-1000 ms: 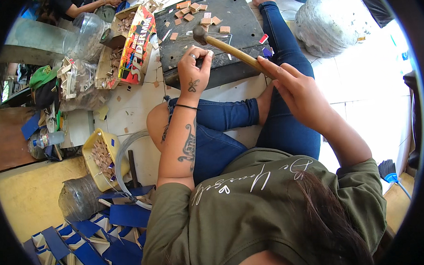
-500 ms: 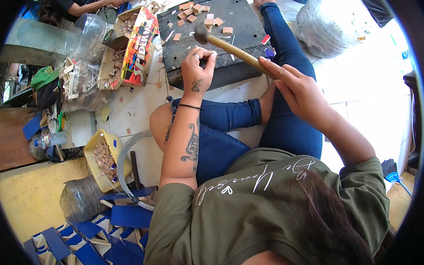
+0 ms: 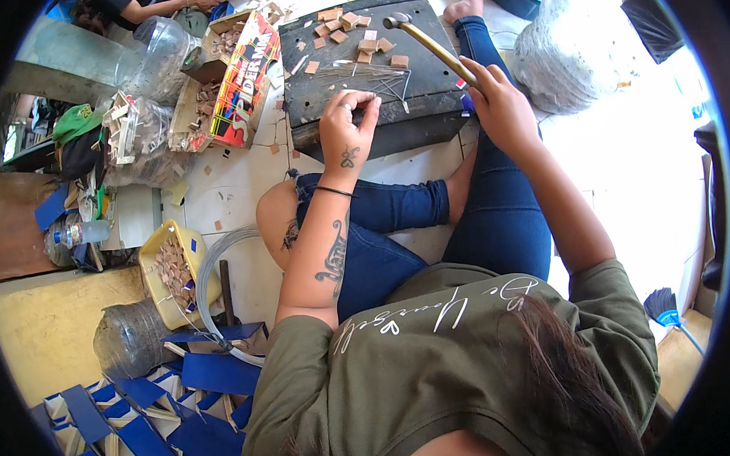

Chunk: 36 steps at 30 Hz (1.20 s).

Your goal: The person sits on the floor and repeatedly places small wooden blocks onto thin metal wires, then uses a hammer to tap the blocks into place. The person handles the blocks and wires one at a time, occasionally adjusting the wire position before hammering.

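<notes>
One hammer [image 3: 423, 39], one dark block [image 3: 376, 75], two plastic bottles [image 3: 76, 234].

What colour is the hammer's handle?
The hammer handle is yellowish tan, clearest in the head view.

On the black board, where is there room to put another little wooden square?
The black board is bare on its right half, between the thin nails and the hammer in the right hand. Its near left corner, beside the left hand, is bare too. The far edge is crowded with wooden squares.
</notes>
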Each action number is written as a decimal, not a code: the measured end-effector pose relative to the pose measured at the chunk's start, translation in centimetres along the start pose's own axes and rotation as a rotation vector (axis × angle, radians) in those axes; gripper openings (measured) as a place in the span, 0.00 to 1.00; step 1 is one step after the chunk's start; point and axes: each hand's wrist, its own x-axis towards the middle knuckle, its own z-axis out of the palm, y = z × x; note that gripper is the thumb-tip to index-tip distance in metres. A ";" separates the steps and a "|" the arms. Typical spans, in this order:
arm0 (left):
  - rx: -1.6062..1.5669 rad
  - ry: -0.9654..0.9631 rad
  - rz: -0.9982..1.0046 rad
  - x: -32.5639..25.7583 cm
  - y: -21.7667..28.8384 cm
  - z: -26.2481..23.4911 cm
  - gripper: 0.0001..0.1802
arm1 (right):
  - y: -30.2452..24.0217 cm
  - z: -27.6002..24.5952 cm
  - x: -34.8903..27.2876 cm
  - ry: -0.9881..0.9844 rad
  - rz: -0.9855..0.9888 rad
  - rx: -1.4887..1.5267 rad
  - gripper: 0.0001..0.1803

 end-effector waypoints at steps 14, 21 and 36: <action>0.043 0.018 -0.014 -0.1 -0.2 -0.2 0.07 | -5.2 5.0 5.5 -0.274 -0.459 0.056 0.13; 0.234 0.076 0.143 -0.7 -0.7 -0.3 0.09 | -5.4 4.8 6.6 -0.363 -0.687 -0.267 0.06; 0.247 0.118 0.222 -2.0 -0.3 -2.4 0.11 | -6.5 4.4 9.4 -0.500 -0.936 -0.303 0.08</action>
